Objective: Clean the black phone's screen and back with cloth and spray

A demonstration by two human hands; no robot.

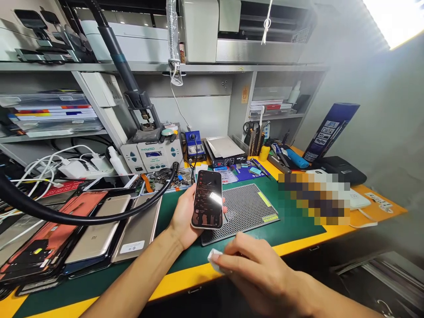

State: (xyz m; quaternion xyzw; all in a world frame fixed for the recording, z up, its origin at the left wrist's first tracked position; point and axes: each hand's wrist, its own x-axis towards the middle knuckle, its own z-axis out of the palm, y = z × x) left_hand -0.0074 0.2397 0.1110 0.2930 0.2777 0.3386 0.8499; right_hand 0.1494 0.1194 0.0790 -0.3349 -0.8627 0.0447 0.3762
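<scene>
My left hand (183,216) is wrapped round a smartphone (208,201), held upright above the bench with its screen facing me. The dark screen shows lines of text and a bright light reflection. Lower and to the right, my right hand (253,265) pinches a small crumpled white wipe (215,260) between thumb and fingers, apart from the phone. Behind the phone, a grey perforated mat (247,212) with yellow labels lies on the green work mat (298,227).
Several phones and phone parts, including a gold phone (97,227), lie at left under a black hose (99,219). A hot-air station (152,155), a heating plate (227,152) and an upright tool holder (256,137) stand at the back. A white device (356,198) rests at right.
</scene>
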